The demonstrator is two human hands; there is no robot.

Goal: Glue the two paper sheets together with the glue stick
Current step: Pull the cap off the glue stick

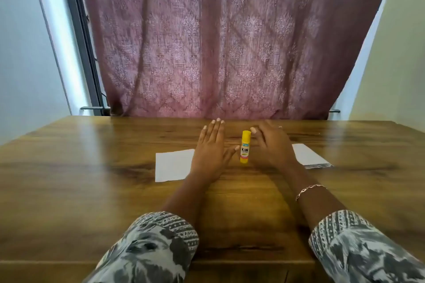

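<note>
A yellow capped glue stick [244, 147] stands upright on the wooden table [92, 167], between my two hands. One white paper sheet [172, 165] lies flat to its left, partly under my left hand [210, 151], which is flat with fingers spread, thumb tip close to the stick. A second white sheet [308, 155] lies to the right, partly hidden behind my right hand [271, 145]. That hand hovers beside the stick with loosely curved fingers, and neither hand grips anything.
A maroon patterned curtain [230, 41] hangs behind the table's far edge, with a dark window frame [85, 41] at its left. Pale walls flank both sides. My patterned sleeves [149, 248] reach over the near table edge.
</note>
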